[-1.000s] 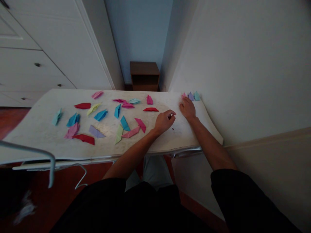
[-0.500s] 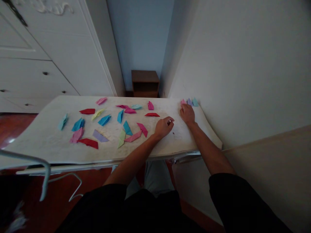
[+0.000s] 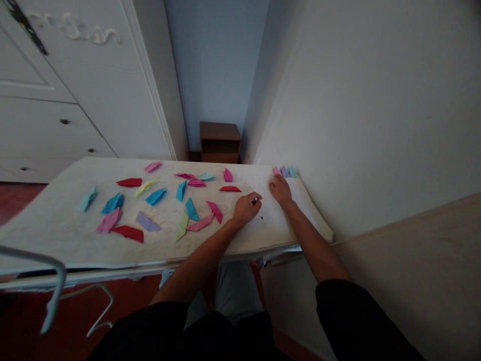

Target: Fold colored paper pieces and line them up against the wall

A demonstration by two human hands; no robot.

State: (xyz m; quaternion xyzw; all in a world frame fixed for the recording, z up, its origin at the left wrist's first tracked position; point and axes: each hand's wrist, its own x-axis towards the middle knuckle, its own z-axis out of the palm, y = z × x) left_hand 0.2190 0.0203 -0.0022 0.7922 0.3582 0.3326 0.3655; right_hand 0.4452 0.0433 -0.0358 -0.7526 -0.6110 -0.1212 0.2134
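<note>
My right hand (image 3: 280, 189) is at the far right of the white board, fingers bent and closed at the lower edge of a pink folded paper piece (image 3: 276, 171). Its fingertips are partly hidden. Beside that piece, a purple folded paper (image 3: 285, 172) and a light teal one (image 3: 292, 171) stand in a row. My left hand (image 3: 248, 206) rests over the board with fingers curled in, and nothing shows in them. Nearest to it are a red folded paper (image 3: 230, 189) and a magenta one (image 3: 215, 211).
Several more folded papers, such as a blue one (image 3: 156, 196) and a red one (image 3: 129, 233), are scattered over the left of the board (image 3: 60, 235). A wall (image 3: 376, 125) borders the right end. A white cabinet (image 3: 112, 90) and small brown stand (image 3: 220, 131) are behind; a metal tube (image 3: 56, 281) is front left.
The camera view has shifted, so the board appears lower and further left. Both hands keep nearly the same places over the board, and the papers lie as before.
</note>
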